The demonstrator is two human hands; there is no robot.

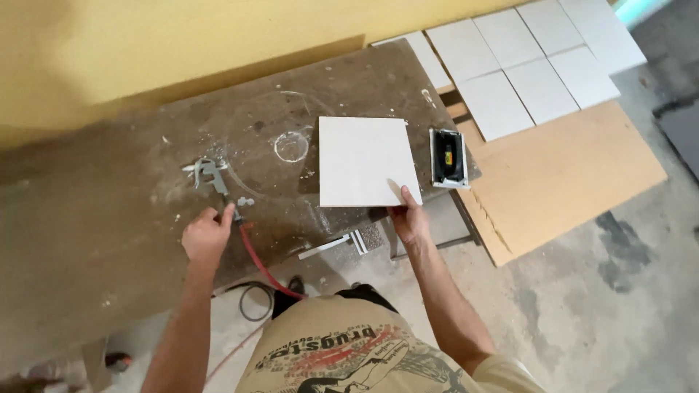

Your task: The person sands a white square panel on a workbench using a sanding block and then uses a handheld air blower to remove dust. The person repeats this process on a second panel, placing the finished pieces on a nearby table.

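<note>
While the right hand [409, 218] pinches the square white ceramic tile [366, 161] at its near edge, the left hand [207, 234] closes on the grey metal air gun [216, 180]; blowing the tile clean looks next.

- Left hand [206, 234] touches the grey air blow gun [215, 182] lying on the dusty workbench [109, 218].
- Right hand [409, 218] grips the white tile [364, 161] by its near corner.
- A red hose [258, 263] trails off the bench.

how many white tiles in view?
8: one tile on the workbench, its near corner held by the right hand; seven in the floor cluster at the upper right. The frame edge may hide more.
</note>
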